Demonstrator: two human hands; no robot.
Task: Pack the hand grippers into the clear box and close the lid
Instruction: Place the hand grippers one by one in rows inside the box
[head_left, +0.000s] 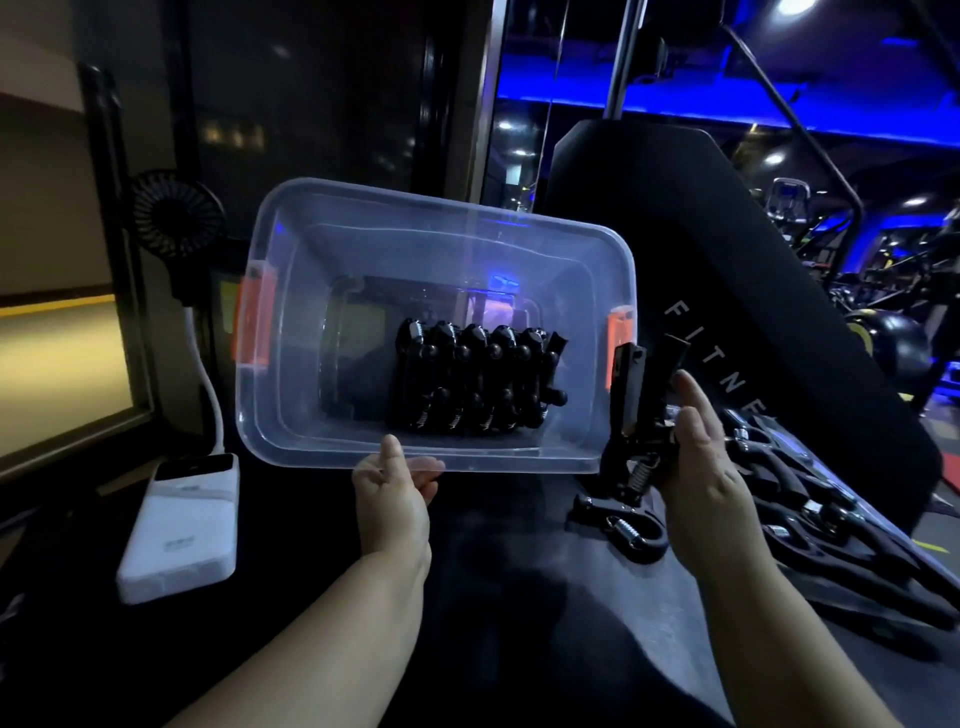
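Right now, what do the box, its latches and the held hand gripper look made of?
Clear box: translucent plastic, glossy; the background shows through. Latches: orange translucent plastic, seemingly. Hand gripper in the right hand: matte black handles, likely plastic, with a shiny coiled metal spring.

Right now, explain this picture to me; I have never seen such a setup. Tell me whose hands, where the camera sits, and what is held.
No machine here: a person's two bare hands, filmed by one head-worn camera looking forward and down. The left hand grips the near rim of the clear box, tipped so its open top faces the camera. A row of black hand grippers lies inside. The right hand holds one more hand gripper beside the box's right orange latch. More loose grippers lie on the dark surface to the right. A white power bank and a small fan are on the left.
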